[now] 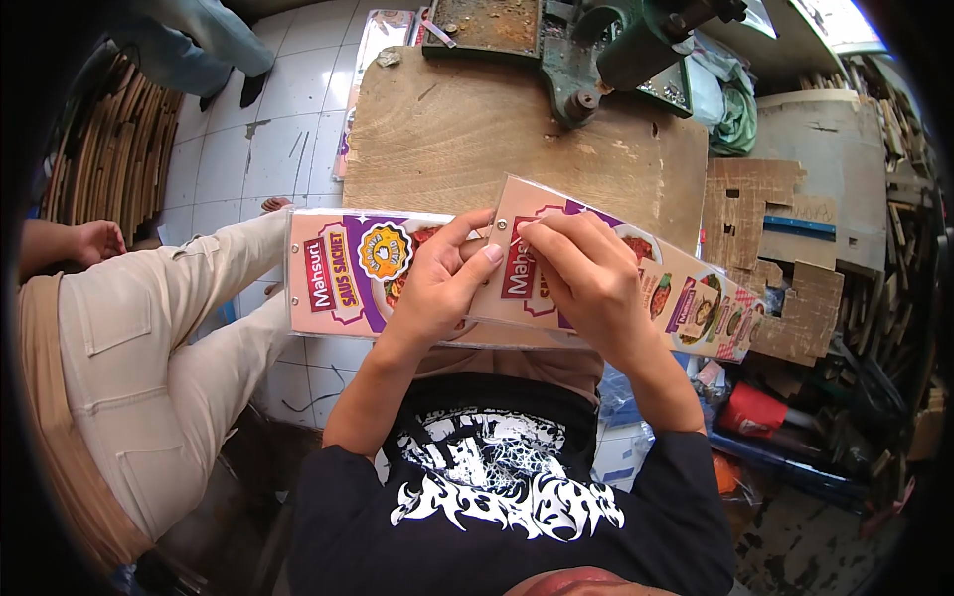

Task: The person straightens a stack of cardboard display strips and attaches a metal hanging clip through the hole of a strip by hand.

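Note:
My left hand (447, 278) grips the left end of a printed "Mahsuri" sign (686, 308), its thumb on the front. A metal eyelet (502, 224) sits in that sign's upper left corner. Over the sign's face, my right hand (588, 266) has its fingers bent and pinched together near the eyelet; whatever is between them is hidden. Beneath lies a second "Mahsuri" sign (328, 283), with eyelets at its left edge, partly covered by the first sign and my hands. Both signs are over my lap at the near edge of the wooden table.
The wooden table (447, 129) carries a green metal press (636, 60) and a tray of small bits (487, 25) at its far side. Another person's legs (149, 368) are close on my left. Cut cardboard (795, 288) and a red object (752, 409) lie to the right.

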Tool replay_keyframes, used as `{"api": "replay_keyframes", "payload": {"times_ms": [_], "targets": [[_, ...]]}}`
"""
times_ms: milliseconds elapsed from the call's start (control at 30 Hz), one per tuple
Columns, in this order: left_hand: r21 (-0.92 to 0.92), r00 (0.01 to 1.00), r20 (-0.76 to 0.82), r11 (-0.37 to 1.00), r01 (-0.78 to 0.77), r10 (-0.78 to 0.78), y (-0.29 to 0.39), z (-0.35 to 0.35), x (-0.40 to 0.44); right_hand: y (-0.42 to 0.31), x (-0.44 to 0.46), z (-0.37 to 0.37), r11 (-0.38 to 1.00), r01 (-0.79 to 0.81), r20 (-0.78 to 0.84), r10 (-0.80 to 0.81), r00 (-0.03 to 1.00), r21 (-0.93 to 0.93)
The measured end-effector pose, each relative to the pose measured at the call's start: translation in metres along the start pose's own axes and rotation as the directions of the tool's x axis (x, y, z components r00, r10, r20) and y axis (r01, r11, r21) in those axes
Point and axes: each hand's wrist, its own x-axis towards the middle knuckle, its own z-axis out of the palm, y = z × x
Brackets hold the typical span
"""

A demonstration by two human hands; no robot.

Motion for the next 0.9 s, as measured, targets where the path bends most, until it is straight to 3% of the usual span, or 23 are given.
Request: {"api": "replay_keyframes", "payload": {"times_ms": [300, 433, 633, 700, 833, 900], "targets": [[0.066, 0.999, 0.025, 0.997, -0.030, 0.029, 0.000, -0.002, 0.002, 0.002, 0.002, -0.009, 0.999, 0.013, 0.122, -0.008, 0.993, -0.039], [0.011, 1.000, 0.014, 1.000, -0.017, 0.017, -0.001, -0.002, 0.001, 0.005, 0.006, -0.009, 0.998, 0.005, 0.133, 0.003, 0.991, -0.062], [0.004, 1.000, 0.028, 1.000, 0.005, -0.005, 0.000, -0.002, 0.001, 0.008, 0.008, -0.009, 0.997, -0.069, 0.055, 0.067, 0.996, 0.034], [0.015, 1.000, 0.018, 1.000, -0.008, 0.008, -0.001, -0.001, 0.000, 0.006, 0.010, -0.010, 0.978, -0.181, 0.039, 0.178, 0.983, 0.105], [0.016, 1.000, 0.013, 1.000, -0.013, 0.012, -0.001, 0.000, 0.000, 0.010, 0.009, -0.007, 0.978, -0.177, 0.019, 0.176, 0.984, 0.113], [0.021, 1.000, -0.003, 0.999, -0.030, 0.030, -0.002, 0.001, 0.000, 0.010, 0.011, -0.003, 0.994, -0.092, -0.039, 0.094, 0.995, 0.056]]}}
